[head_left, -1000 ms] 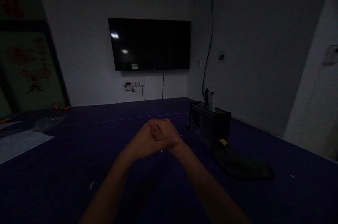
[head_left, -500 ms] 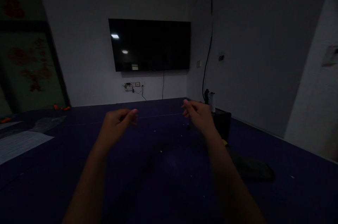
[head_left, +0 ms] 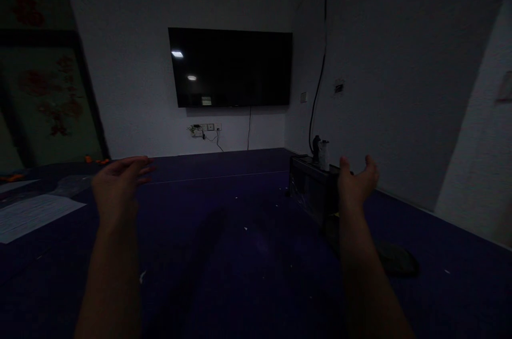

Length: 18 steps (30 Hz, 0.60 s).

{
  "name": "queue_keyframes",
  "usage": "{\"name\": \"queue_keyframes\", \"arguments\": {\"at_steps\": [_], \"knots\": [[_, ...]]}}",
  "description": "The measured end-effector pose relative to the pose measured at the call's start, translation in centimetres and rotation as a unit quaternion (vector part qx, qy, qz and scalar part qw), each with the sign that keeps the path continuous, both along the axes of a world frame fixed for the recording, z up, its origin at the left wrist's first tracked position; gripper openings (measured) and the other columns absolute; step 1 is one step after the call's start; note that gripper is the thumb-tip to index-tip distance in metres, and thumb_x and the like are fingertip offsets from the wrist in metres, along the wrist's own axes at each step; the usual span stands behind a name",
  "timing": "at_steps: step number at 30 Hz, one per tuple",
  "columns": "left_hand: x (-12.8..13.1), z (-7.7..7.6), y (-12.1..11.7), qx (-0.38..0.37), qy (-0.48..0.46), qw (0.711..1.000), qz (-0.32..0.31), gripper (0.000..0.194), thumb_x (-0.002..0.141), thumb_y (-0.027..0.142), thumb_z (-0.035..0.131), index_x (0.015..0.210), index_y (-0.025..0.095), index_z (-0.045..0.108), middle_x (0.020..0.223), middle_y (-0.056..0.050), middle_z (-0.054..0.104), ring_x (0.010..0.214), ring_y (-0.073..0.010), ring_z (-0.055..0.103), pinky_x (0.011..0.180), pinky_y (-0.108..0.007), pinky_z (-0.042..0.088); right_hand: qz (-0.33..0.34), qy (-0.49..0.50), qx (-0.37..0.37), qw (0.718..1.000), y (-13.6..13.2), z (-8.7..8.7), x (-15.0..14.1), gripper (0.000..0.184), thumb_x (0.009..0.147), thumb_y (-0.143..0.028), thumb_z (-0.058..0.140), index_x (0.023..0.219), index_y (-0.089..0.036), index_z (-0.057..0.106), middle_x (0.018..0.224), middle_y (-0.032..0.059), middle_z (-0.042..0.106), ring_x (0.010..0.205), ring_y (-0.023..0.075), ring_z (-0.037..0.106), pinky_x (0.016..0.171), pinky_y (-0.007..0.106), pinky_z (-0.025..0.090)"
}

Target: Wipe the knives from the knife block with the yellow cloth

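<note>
The room is dim. My left hand (head_left: 118, 182) is raised over the dark purple floor (head_left: 240, 243) at the left, fingers stretched out and slightly blurred, holding nothing. My right hand (head_left: 356, 183) is raised at the right, palm turned inward, fingers spread, empty. It hangs just in front of a dark box (head_left: 312, 190) with a small bottle (head_left: 323, 154) on top. Both forearms reach in from the bottom edge, wide apart.
A black wall-mounted TV (head_left: 231, 67) hangs on the far white wall above sockets (head_left: 204, 128). A dark bag (head_left: 384, 253) lies beside the box. White sheets (head_left: 28, 211) lie at the left near a patterned panel (head_left: 44, 99). A cable (head_left: 320, 62) runs down the wall corner.
My hands were clasped together at the centre, then parted. Now they are spread wide apart, left moved left, right moved right, both with fingers opened.
</note>
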<state>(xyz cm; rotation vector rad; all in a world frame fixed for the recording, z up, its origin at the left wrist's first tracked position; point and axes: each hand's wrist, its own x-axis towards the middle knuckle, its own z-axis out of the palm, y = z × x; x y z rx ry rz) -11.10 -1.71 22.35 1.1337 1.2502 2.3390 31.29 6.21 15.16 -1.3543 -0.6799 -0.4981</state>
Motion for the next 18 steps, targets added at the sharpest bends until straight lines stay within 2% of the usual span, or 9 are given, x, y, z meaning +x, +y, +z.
{"name": "queue_keyframes", "arguments": {"at_steps": [3, 5, 7, 10, 13, 15, 18], "knots": [[0.2, 0.0, 0.2, 0.017, -0.029, 0.999, 0.005, 0.012, 0.052, 0.017, 0.068, 0.061, 0.011, 0.063, 0.063, 0.0, 0.062, 0.062, -0.012, 0.06, 0.051, -0.018, 0.044, 0.024, 0.015, -0.033, 0.999, 0.7, -0.9, -0.1, 0.086, 0.068, -0.065, 0.051, 0.13, -0.006, 0.035, 0.129, 0.0226, 0.041, 0.12, 0.0347, 0.035, 0.097, 0.049, 0.027], [0.3, 0.1, 0.4, 0.025, -0.049, 0.998, 0.016, 0.013, 0.049, 0.015, 0.069, 0.06, 0.012, 0.063, 0.058, 0.002, 0.059, 0.057, -0.0094, 0.056, 0.051, -0.018, 0.043, 0.034, 0.032, -0.055, 0.997, 1.0, -1.5, -0.4, 0.096, 0.063, -0.068, 0.054, 0.133, -0.005, 0.03, 0.132, 0.0241, 0.037, 0.123, 0.0363, 0.032, 0.098, 0.05, 0.025], [0.2, 0.0, 0.6, 0.034, -0.069, 0.996, 0.04, 0.015, 0.048, 0.014, 0.071, 0.057, 0.012, 0.06, 0.052, 0.005, 0.054, 0.049, -0.0062, 0.049, 0.046, -0.016, 0.037, 0.042, 0.048, -0.073, 0.995, 1.3, -1.9, -0.8, 0.105, 0.058, -0.069, 0.057, 0.135, -0.005, 0.026, 0.133, 0.0254, 0.035, 0.123, 0.038, 0.029, 0.098, 0.052, 0.024], [0.2, 0.0, 0.8, 0.056, -0.094, 0.991, 0.081, 0.027, 0.047, 0.015, 0.074, 0.047, 0.015, 0.046, 0.043, 0.009, 0.042, 0.04, -0.0037, 0.035, 0.039, -0.017, 0.027, 0.058, 0.064, -0.087, 0.992, 1.6, -2.7, -1.3, 0.11, 0.054, -0.07, 0.06, 0.137, -0.007, 0.023, 0.135, 0.0263, 0.032, 0.124, 0.0399, 0.028, 0.096, 0.056, 0.025], [0.3, 0.2, 0.7, 0.086, -0.127, 0.984, 0.092, 0.037, 0.059, 0.022, 0.068, 0.044, 0.018, 0.034, 0.038, 0.01, 0.03, 0.036, -0.004, 0.026, 0.035, -0.019, 0.019, 0.063, 0.081, -0.099, 0.99, 1.7, -3.3, -1.5, 0.111, 0.053, -0.07, 0.06, 0.138, -0.012, 0.02, 0.138, 0.0259, 0.028, 0.125, 0.0418, 0.025, 0.093, 0.062, 0.024], [0.4, 0.3, 0.5, 0.109, -0.143, 0.981, 0.077, 0.037, 0.069, 0.025, 0.059, 0.046, 0.019, 0.031, 0.038, 0.01, 0.026, 0.034, -0.0043, 0.023, 0.034, -0.02, 0.016, 0.062, 0.093, -0.102, 0.989, 1.8, -3.6, -1.5, 0.112, 0.052, -0.069, 0.061, 0.139, -0.014, 0.018, 0.139, 0.0254, 0.026, 0.126, 0.0424, 0.023, 0.092, 0.065, 0.023], [0.6, 0.6, 0.2, 0.141, -0.14, 0.979, 0.049, 0.037, 0.074, 0.026, 0.053, 0.048, 0.019, 0.028, 0.039, 0.01, 0.022, 0.033, -0.0041, 0.02, 0.034, -0.02, 0.014, 0.06, 0.098, -0.094, 0.989, 2.0, -3.8, -1.7, 0.111, 0.053, -0.068, 0.062, 0.139, -0.015, 0.016, 0.138, 0.0254, 0.027, 0.126, 0.0418, 0.023, 0.09, 0.067, 0.021]]}}
